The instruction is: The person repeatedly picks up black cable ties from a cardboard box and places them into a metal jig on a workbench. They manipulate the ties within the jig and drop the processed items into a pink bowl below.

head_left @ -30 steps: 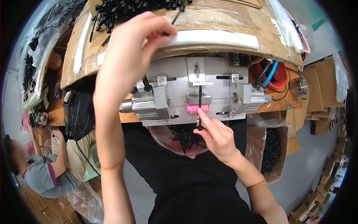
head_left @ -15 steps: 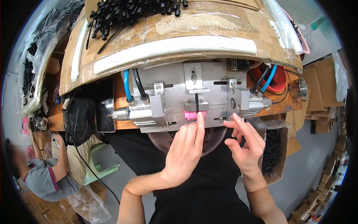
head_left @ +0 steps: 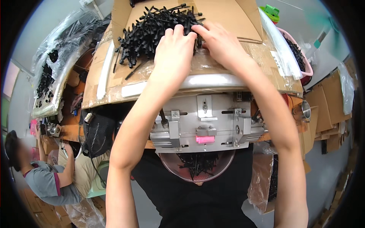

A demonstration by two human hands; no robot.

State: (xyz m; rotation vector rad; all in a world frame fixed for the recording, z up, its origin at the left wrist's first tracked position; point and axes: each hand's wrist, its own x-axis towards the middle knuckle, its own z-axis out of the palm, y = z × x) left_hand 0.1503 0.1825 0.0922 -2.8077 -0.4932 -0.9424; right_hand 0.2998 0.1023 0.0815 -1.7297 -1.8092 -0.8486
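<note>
A heap of small black plastic parts (head_left: 152, 30) lies in an opened cardboard box (head_left: 228, 15) on top of the bench. My left hand (head_left: 173, 51) rests on the near edge of the heap, fingers curled among the parts. Beside it, my right hand (head_left: 220, 43) also reaches into the heap with its fingers bent over the parts. Whether either hand has picked one up is hidden. Below my arms stands a metal fixture (head_left: 205, 121) with a pink block (head_left: 205, 139) at its front. Under it a round bowl (head_left: 197, 169) holds several black parts.
A co-worker in a grey shirt (head_left: 45, 182) sits at the lower left. Clear plastic bags of black parts (head_left: 53, 76) lie at the left. A pink basin (head_left: 300, 57) and cardboard sheets (head_left: 327, 114) are at the right. A plastic bag (head_left: 266, 182) hangs at the lower right.
Both hands have left the pink block at the fixture's front and moved up to the heap of black parts in the box.
</note>
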